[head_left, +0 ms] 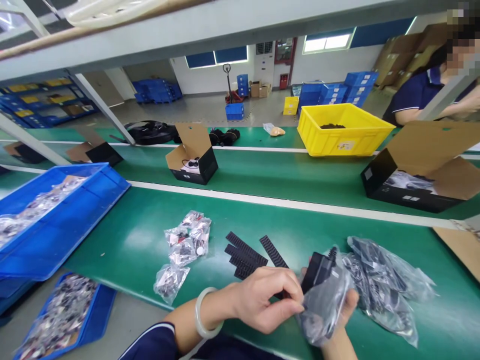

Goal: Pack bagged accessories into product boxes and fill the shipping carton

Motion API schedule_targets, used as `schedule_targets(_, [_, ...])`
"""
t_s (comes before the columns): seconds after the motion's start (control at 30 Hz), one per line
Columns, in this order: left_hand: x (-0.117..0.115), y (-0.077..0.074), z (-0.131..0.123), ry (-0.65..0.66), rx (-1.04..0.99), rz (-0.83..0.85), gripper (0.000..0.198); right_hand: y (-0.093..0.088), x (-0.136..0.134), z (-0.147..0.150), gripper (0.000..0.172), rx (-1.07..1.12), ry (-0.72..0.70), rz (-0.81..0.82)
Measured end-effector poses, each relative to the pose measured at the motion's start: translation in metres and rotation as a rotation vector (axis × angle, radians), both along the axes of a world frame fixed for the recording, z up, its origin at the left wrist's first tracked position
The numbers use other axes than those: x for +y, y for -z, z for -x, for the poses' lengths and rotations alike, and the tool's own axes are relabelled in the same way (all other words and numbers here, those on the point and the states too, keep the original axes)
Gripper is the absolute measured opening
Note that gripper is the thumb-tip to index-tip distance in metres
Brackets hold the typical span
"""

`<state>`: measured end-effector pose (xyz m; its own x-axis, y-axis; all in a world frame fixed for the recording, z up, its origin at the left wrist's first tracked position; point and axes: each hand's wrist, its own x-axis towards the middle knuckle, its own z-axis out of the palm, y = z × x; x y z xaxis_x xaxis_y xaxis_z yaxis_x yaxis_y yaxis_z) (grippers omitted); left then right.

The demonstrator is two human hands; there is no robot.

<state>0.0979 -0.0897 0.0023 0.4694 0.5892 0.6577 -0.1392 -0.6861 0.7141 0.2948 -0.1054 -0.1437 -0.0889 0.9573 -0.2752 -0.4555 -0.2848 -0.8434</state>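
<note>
My left hand (264,297), with a pale bangle on the wrist, pinches the edge of a clear plastic bag (326,305) near the table's front edge. My right hand (347,312) cups that bag from below. A black power adapter (318,270) sticks out of the bag's top. Several black ribbed strips (249,255) lie just beyond my left hand. A small heap of little bagged parts (185,242) sits to the left of the strips. More bagged adapters (386,285) are piled to the right of my hands.
Blue bins of bagged parts stand at left (90,200) and lower left (95,320). On the green conveyor beyond are open black cartons (195,172) (378,177) and a yellow crate (345,137). A person in dark blue (420,92) works at far right.
</note>
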Motion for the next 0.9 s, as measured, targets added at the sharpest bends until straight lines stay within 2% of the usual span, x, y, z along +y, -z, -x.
schedule_targets(0.1, [0.007, -0.010, 0.003, -0.001, 0.015, -0.095, 0.008, -0.026, 0.001, -0.008, 0.089, 0.181, 0.036, 0.020])
schedule_targets(0.17, [0.011, -0.016, 0.004, -0.005, 0.010, -0.134, 0.009, -0.047, 0.004, -0.015, 0.097, 0.224, 0.027, -0.013])
schedule_targets(0.23, [0.017, -0.022, 0.004, 0.009, 0.003, -0.167, 0.009, -0.063, 0.006, -0.021, 0.097, 0.213, 0.003, -0.017])
schedule_targets(0.33, [0.024, -0.030, 0.001, 0.041, 0.011, -0.240, 0.009, -0.074, 0.010, -0.026, 0.077, 0.029, -0.086, -0.074])
schedule_targets(0.43, [0.031, -0.035, -0.005, 0.067, 0.060, -0.316, 0.008, -0.080, 0.011, -0.022, 0.059, -0.217, -0.244, -0.238])
schedule_targets(0.5, [0.033, -0.037, -0.007, 0.085, 0.100, -0.355, 0.008, -0.088, 0.012, -0.014, 0.052, -0.363, -0.295, -0.365])
schedule_targets(0.63, [0.033, -0.039, 0.000, 0.086, 0.140, -0.343, 0.009, -0.113, 0.017, 0.001, 0.019, -0.652, -0.257, -0.687])
schedule_targets(0.73, [0.033, -0.037, 0.015, -0.007, 0.089, -0.240, 0.009, -0.134, 0.024, 0.004, 0.020, -0.780, -0.115, -0.898])
schedule_targets(0.77, [0.033, -0.034, 0.020, -0.059, 0.086, -0.181, 0.018, -0.141, 0.026, 0.004, 0.019, -0.817, -0.073, -0.959])
schedule_targets(0.83, [0.034, -0.022, 0.025, -0.104, 0.168, -0.018, 0.060, -0.156, 0.030, 0.004, 0.017, -0.882, -0.081, -1.094])
schedule_targets(0.87, [0.034, -0.014, 0.025, -0.071, 0.247, 0.078, 0.080, -0.164, 0.031, 0.005, 0.016, -0.909, -0.124, -1.163])
schedule_targets(0.9, [0.034, -0.005, 0.022, -0.006, 0.336, 0.177, 0.091, -0.172, 0.033, 0.007, 0.016, -0.930, -0.176, -1.219])
